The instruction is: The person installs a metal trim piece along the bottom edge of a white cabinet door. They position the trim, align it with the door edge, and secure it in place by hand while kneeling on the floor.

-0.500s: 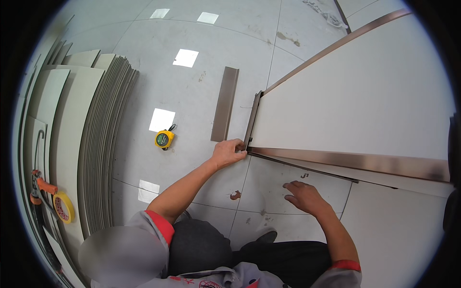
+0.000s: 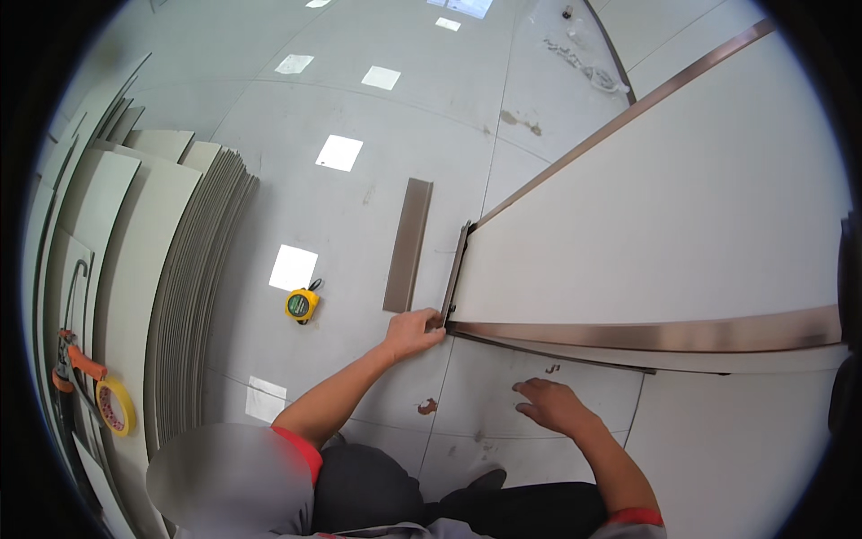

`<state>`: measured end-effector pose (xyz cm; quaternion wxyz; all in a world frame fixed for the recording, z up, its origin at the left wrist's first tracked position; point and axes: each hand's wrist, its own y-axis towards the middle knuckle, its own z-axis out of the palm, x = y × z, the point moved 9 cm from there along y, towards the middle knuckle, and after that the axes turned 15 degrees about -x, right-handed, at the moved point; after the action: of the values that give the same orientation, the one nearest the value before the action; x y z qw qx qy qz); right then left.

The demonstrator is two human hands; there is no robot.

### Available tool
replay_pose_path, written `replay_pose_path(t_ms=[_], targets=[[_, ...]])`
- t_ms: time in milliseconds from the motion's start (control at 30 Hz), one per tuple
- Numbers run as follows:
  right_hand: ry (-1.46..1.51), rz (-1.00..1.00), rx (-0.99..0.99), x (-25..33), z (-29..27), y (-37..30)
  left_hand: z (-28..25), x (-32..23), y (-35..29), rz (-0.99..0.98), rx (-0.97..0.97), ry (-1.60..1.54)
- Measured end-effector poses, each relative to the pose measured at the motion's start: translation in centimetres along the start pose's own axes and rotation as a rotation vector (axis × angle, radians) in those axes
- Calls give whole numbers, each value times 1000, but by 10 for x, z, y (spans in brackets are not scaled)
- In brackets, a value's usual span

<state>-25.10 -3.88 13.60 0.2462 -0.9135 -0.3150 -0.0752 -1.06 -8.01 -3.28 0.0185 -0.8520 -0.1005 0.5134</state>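
A large white panel with copper-coloured metal edging lies on the right, one end towards me. Across its left end runs a narrow dark brown strip. My left hand is closed at the near corner, thumb and fingers on that strip; the fingertips are partly hidden. Over the floor below the panel's near edge hovers my right hand, fingers loosely bent and apart, with nothing in it. A separate brown metal profile lies on the floor just beyond my left hand.
A yellow tape measure lies on the tiled floor. Stacked boards lean at the left, with an orange-handled tool and a roll of yellow tape beside them. Clear plastic wrapping lies at the far right.
The whole view has shifted, so floor, panel and tools sit lower in the picture. My left hand stays at the panel's corner; my right hand stays free.
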Motion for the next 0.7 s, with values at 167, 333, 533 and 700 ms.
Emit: replay_pose_path(t_ms=[167,333,533,700], targets=[[-3,0,2,3,-4,2,-5,-4,0,-13,8,-18],[-17,10,11,3,-2,1,-5,-5,-1,-7,10,-14],[-17,14,22,1,-1,0,-5,-6,-1,9,2,-11],[-5,16,20,2,-4,1,-6,-5,0,0,11,-3]])
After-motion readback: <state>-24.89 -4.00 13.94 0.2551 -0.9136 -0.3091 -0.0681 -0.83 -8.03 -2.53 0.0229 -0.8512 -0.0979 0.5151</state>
